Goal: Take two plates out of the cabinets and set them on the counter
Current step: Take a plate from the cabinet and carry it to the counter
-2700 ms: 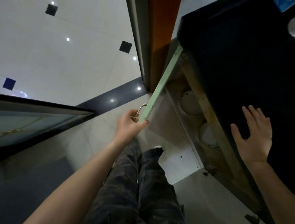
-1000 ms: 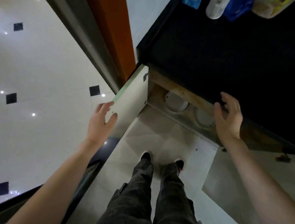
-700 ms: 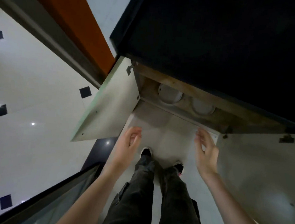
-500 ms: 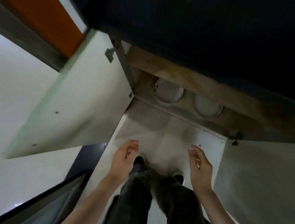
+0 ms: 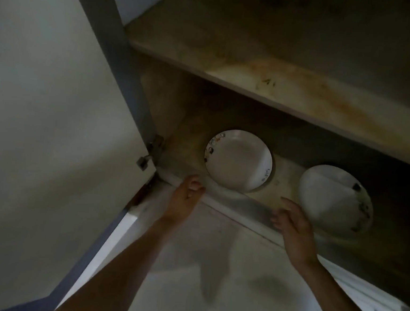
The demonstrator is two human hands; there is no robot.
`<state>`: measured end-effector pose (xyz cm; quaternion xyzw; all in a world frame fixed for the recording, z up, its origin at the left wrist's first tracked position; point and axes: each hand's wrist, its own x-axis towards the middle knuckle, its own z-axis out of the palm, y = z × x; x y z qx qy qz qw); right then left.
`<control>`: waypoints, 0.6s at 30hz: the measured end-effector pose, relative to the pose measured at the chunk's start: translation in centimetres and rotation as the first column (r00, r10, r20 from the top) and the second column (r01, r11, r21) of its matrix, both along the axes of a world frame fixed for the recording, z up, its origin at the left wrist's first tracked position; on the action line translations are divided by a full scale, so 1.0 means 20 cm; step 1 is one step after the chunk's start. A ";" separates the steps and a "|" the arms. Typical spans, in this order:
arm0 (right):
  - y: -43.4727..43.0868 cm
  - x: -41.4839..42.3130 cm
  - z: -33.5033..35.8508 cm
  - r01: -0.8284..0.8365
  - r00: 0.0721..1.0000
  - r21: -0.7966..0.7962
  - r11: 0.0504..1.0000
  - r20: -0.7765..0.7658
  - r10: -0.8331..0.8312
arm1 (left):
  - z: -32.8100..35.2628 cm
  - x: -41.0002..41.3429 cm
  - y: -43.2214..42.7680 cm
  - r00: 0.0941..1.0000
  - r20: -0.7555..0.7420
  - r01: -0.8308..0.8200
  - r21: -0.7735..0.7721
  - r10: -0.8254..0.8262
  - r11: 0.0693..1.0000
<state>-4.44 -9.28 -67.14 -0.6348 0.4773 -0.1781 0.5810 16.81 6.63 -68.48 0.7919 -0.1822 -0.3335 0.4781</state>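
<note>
Both hands empty: my left hand [image 5: 186,198] loosely curled at the cabinet sill [image 5: 239,204], right hand [image 5: 294,226] open. Left plate [image 5: 238,160] and right plate [image 5: 335,202] flat on bottom shelf, apart. I'd hook each near rim, lift level.

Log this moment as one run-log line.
phase: reaching into open lower cabinet | left hand: empty, at cabinet edge | right hand: empty, near right round white plate | left round white plate: untouched

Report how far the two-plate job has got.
Done: cabinet door stands open. In hand: left hand and right hand, both empty, reach at the cabinet's front edge. Left: left plate and right plate still lie inside; neither is on the counter.
</note>
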 end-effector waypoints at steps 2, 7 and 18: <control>-0.10 0.11 -0.11 0.030 0.998 0.053 0.998 0.050 -0.032 | -0.10 0.09 -0.11 1.000 0.014 0.012 -0.078 -0.010 0.997; -0.27 0.30 -0.17 -0.038 0.996 0.265 0.963 0.093 0.014 | -0.23 0.23 -0.31 1.000 -0.015 0.003 -0.201 -0.007 0.980; -0.07 0.32 0.02 0.013 0.992 0.367 0.930 0.110 -0.058 | -0.04 0.16 -0.17 0.988 -0.141 -0.072 -0.092 0.058 0.993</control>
